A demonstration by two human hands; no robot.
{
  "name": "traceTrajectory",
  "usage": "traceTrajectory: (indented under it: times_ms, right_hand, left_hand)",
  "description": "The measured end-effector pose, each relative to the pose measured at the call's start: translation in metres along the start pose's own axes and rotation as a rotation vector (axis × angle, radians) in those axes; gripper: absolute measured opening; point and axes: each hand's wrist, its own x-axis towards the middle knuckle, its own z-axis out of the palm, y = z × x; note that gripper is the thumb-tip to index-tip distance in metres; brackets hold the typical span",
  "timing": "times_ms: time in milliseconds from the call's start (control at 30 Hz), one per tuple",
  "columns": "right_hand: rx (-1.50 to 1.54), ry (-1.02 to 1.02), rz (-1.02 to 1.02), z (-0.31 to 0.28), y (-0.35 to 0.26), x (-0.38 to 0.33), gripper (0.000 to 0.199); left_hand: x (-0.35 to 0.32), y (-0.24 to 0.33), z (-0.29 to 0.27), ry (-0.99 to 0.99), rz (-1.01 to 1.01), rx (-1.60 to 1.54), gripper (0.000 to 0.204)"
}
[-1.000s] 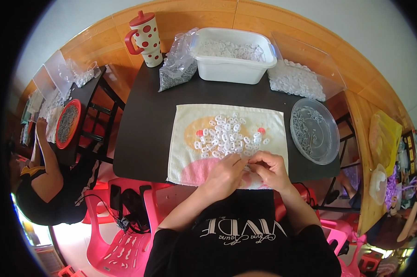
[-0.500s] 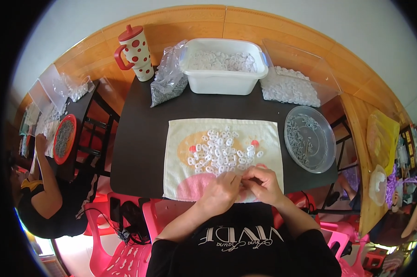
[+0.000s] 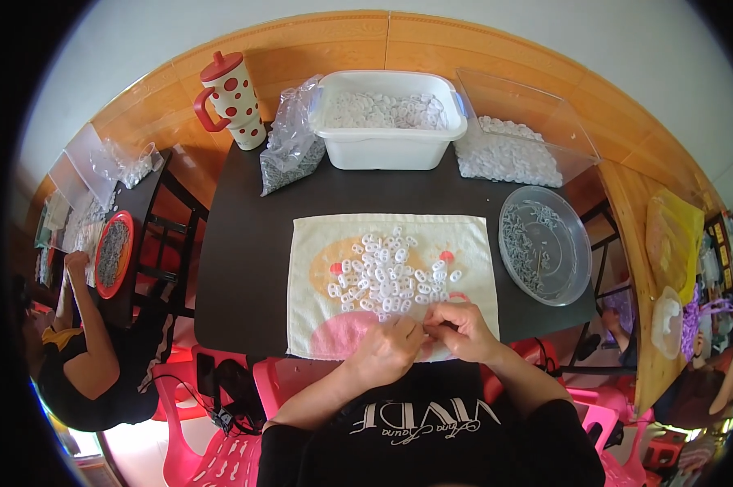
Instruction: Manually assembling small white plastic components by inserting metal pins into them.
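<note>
My left hand (image 3: 389,349) and my right hand (image 3: 464,329) meet at the near edge of a pale towel (image 3: 472,243), fingertips pinched close together. Whatever sits between the fingers is too small and too covered to make out. Just beyond them lies a loose heap of small white plastic pieces (image 3: 387,272), oval with two holes. To the right of the towel, a round clear tray (image 3: 573,280) holds many small grey metal-looking parts.
Along the back of the dark table (image 3: 244,235) stand a spotted tumbler (image 3: 235,101), a plastic bag of grey parts (image 3: 291,158), a white tub (image 3: 387,150) and a clear bin of white pieces (image 3: 508,154). Another person (image 3: 86,349) works at a table on the left beside a red tray (image 3: 114,253).
My hands stay pinched together over the towel's near edge, with only slight finger movement. The whole view has shifted a little. The left person's hand has moved slightly.
</note>
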Motion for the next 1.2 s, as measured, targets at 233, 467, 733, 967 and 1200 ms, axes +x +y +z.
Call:
traceTrajectory:
  times_ms: [233, 467, 733, 967, 1200]
  right_hand:
    - [0.042, 0.09, -0.017, 0.003, -0.006, 0.003, 0.017]
    - [-0.647, 0.174, -0.414, 0.017, 0.002, -0.006, 0.022]
    - [-0.726, 0.086, -0.427, 0.014, 0.0, -0.005, 0.023]
    - [-0.703, 0.069, -0.467, 0.016, -0.008, -0.002, 0.017]
    - [-0.57, 0.081, -0.394, 0.011, 0.003, 0.002, 0.015]
  left_hand:
    - [0.005, 0.002, -0.004, 0.112, -0.18, -0.194, 0.014]
    - [-0.002, -0.001, -0.005, 0.092, -0.159, -0.132, 0.018]
    - [0.004, -0.002, -0.008, 0.016, -0.109, -0.026, 0.015]
    - [0.003, -0.005, -0.008, 0.017, -0.071, -0.049, 0.016]
    - [0.0, -0.008, -0.005, 0.061, -0.042, -0.069, 0.015]
